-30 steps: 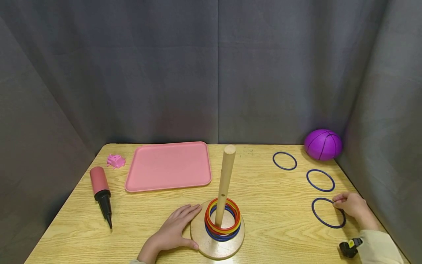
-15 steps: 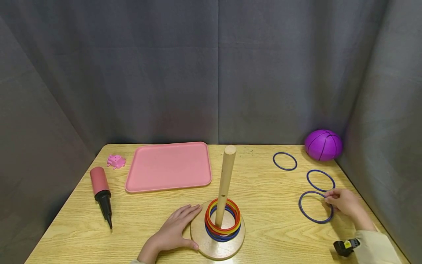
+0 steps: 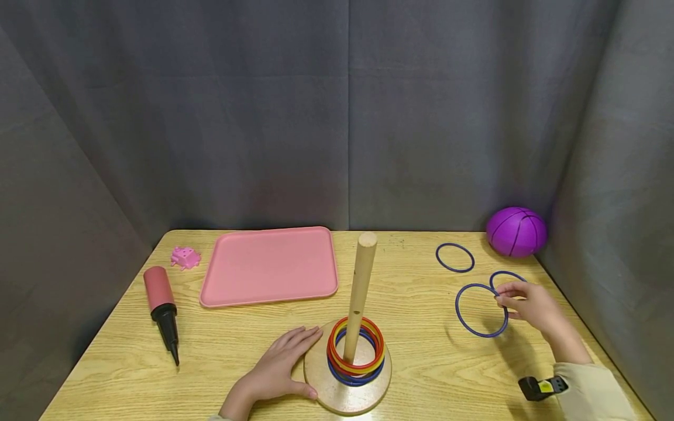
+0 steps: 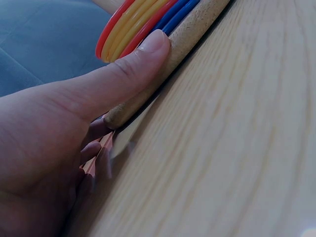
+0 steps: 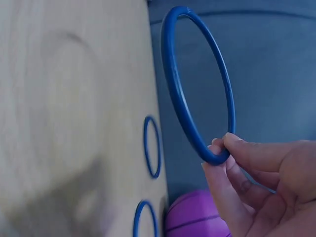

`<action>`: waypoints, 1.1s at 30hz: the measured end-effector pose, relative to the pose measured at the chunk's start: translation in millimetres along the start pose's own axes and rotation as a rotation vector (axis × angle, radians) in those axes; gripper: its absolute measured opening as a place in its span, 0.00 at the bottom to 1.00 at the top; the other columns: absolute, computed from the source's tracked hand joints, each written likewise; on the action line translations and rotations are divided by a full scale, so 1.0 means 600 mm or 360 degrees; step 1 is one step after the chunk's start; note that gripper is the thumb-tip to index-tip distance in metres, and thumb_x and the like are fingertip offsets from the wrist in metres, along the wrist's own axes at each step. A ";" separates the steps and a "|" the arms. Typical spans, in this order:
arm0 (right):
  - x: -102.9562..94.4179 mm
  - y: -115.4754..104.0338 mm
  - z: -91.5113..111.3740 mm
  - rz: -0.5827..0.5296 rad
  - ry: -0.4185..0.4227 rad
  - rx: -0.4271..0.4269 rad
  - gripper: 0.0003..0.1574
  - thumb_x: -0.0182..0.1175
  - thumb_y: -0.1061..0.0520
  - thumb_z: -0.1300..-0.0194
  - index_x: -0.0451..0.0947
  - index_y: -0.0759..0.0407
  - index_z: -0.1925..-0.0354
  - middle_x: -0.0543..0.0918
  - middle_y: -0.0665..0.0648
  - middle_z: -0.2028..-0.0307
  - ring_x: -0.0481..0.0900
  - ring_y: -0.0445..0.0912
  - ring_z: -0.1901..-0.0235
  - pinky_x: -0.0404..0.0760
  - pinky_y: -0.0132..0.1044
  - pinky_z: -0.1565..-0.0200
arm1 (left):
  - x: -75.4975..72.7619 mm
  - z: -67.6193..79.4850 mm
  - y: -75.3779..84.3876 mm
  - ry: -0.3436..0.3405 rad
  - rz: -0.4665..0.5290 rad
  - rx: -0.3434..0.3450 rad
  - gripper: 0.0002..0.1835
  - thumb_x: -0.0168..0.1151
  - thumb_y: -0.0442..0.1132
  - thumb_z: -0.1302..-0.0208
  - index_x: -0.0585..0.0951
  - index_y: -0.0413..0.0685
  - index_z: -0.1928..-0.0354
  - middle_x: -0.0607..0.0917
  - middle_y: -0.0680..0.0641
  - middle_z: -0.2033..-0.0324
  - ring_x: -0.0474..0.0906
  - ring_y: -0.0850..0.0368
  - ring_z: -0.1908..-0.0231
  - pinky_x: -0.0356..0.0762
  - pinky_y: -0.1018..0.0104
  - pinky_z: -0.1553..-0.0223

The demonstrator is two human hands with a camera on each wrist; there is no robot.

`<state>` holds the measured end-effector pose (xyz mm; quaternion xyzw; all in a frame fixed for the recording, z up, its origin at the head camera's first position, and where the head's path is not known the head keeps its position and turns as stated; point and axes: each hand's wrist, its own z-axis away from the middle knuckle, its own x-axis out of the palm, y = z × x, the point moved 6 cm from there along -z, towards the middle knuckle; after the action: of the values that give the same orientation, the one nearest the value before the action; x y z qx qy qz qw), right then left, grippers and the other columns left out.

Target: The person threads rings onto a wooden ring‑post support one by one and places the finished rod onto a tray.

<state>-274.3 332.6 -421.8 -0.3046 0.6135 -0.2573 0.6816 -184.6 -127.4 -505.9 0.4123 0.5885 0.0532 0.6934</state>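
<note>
My right hand pinches a blue ring between thumb and fingers, holding it tilted above the table at the right. My left hand, fingers extended, rests against the left edge of a round wooden base; in the left wrist view its thumb lies along the base's rim. A wooden peg rises from the base. Round the peg lie stacked rings: red and yellow ones on top, blue ones beneath. Two more blue rings lie on the table, one farther back, one partly behind my right hand.
A purple ball sits in the back right corner. At the back left is a pink tray, with a small pink toy and a red and black hand pump to its left. Grey curtains enclose the table's back and sides.
My right hand has lifted the blue ring off the table and carried it to the left and farther back, passing over another blue ring. My left hand has stayed at the base.
</note>
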 end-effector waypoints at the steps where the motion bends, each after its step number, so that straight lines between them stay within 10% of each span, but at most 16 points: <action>1: 0.001 -0.008 0.000 -0.0015 0.0001 -0.0013 0.17 0.56 0.65 0.32 0.73 0.79 0.51 0.82 0.54 0.66 0.77 0.28 0.68 0.86 0.36 0.63 | 0.000 0.000 0.000 0.0000 0.0002 -0.0001 0.59 0.72 0.67 0.61 0.59 0.56 0.25 0.62 0.49 0.27 0.51 0.38 0.27 0.49 0.29 0.32; 17: 0.014 -0.129 0.012 -0.0345 -0.0010 -0.0258 0.12 0.57 0.63 0.32 0.76 0.70 0.53 0.82 0.35 0.69 0.82 0.31 0.66 0.85 0.30 0.65 | 0.001 0.002 -0.001 0.0010 -0.0042 0.0008 0.59 0.72 0.67 0.62 0.59 0.56 0.26 0.63 0.49 0.27 0.53 0.38 0.27 0.51 0.31 0.32; 24: 0.025 -0.189 0.019 -0.0721 -0.0129 -0.0397 0.10 0.56 0.64 0.32 0.79 0.50 0.58 0.86 0.40 0.67 0.85 0.35 0.64 0.86 0.31 0.65 | 0.000 0.001 -0.001 0.0002 -0.0019 0.0004 0.59 0.72 0.67 0.61 0.59 0.57 0.26 0.62 0.49 0.27 0.52 0.38 0.27 0.50 0.30 0.32; 33: 0.036 -0.265 0.032 -0.1193 -0.0262 -0.0579 0.17 0.53 0.70 0.32 0.80 0.51 0.57 0.88 0.47 0.64 0.86 0.37 0.64 0.85 0.30 0.66 | 0.001 -0.001 -0.002 -0.0004 -0.0013 -0.0005 0.59 0.72 0.68 0.61 0.59 0.57 0.25 0.61 0.49 0.26 0.52 0.39 0.27 0.49 0.30 0.32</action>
<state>-249.2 210.4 -319.5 -0.6414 0.4394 -0.3496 0.5228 -185.6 -127.4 -507.1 0.4088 0.5893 0.0508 0.6950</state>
